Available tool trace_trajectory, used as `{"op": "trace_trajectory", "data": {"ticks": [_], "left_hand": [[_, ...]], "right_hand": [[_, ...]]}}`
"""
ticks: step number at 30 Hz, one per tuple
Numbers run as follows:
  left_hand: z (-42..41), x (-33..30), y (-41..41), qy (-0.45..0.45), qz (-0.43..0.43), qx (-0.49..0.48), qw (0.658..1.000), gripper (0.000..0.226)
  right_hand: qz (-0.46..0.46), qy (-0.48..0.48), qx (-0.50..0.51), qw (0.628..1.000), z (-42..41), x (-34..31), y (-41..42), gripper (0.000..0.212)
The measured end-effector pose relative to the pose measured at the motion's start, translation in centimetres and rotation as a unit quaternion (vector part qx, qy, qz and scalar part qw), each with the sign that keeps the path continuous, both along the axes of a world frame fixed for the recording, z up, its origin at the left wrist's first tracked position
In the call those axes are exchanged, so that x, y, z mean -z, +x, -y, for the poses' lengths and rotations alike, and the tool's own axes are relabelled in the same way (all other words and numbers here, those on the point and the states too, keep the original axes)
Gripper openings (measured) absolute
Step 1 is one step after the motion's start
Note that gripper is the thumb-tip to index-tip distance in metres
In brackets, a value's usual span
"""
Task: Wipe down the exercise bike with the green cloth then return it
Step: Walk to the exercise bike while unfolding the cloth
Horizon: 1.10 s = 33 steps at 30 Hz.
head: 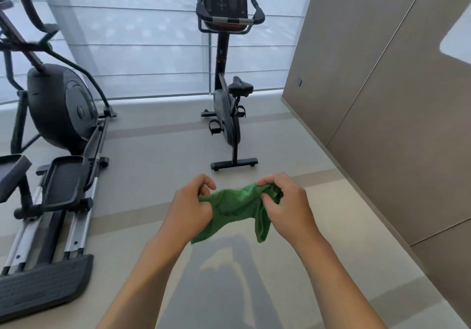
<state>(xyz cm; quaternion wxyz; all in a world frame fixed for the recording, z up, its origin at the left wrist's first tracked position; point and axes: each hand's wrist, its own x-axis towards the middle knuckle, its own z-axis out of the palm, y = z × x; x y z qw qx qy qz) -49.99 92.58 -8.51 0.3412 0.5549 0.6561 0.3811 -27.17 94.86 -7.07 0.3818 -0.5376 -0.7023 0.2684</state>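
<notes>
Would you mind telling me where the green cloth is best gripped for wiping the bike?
Probably at its bunched middle, from above. The green cloth hangs limp between the left hand and right hand, with two loose ends dangling below; gathering the middle into one palm would give a firm pad.

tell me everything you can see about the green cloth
The green cloth looks like soft, thin fabric, plain green with no visible pattern. It is bunched and stretched between both hands in mid-air, above the floor and short of the bike. The left hand grips one end, the right hand pinches the other. Two loose ends droop below the hands. Nothing else touches it.
</notes>
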Motion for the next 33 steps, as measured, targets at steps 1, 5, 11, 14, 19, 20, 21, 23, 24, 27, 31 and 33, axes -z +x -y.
{"op": "trace_trajectory", "data": {"ticks": [1,5,11,14,19,20,21,23,24,27,31,33], "left_hand": [[-0.9,0.0,-0.6,0.004,0.002,0.006,1.0,0.045],[-4.2,1.0,-2.3,0.017,-0.011,0.02,1.0,0.023],[-10.2,2.3,-3.0,0.021,-0.014,-0.016,1.0,0.01],[-13.8,2.1,-2.6,0.042,-0.029,-0.014,0.999,0.015],[-20.8,1.8,-0.8,0.072,-0.06,-0.026,0.995,0.009],[-22.3,1.6,-0.4,0.078,-0.073,-0.026,0.994,0.008],[-23.9,1.3,0.1,0.085,-0.084,-0.025,0.992,0.007],[-27.2,0.7,1.3,0.1,-0.094,-0.02,0.99,0.007],[-28.7,0.3,1.9,0.105,-0.092,-0.018,0.99,0.008],[-33.1,-1.0,4.1,0.108,-0.1,-0.015,0.989,0.007],[-37.7,-1.6,6.2,0.108,-0.133,-0.02,0.985,0.005],[-39.6,-1.5,6.5,0.099,-0.16,-0.027,0.982,0.005]], "right_hand": [[-0.003,0.002,0.002,1.0,-1.0,0.0,-0.5,0.035],[-0.023,-0.006,0.003,1.0,-4.7,0.3,-1.6,0.032],[-0.036,-0.02,0.009,0.999,-11.0,1.6,-1.7,0.033],[-0.042,-0.023,0.004,0.999,-14.8,2.3,-1.5,0.034],[-0.035,-0.025,-0.039,0.998,-23.0,3.0,-0.3,0.038],[-0.018,-0.006,-0.049,0.999,-25.0,2.9,0.1,0.038],[-0.006,0.012,-0.053,0.998,-27.0,2.9,0.5,0.037],[0.0,0.024,-0.055,0.998,-30.9,2.6,1.5,0.032],[-0.003,0.022,-0.055,0.998,-32.7,2.4,1.9,0.028],[-0.013,0.016,-0.056,0.998,-37.4,2.0,3.2,0.019],[-0.029,0.012,-0.037,0.999,-42.5,2.6,4.9,0.015],[-0.04,0.002,-0.019,0.999,-44.6,3.1,5.6,0.018]]}}
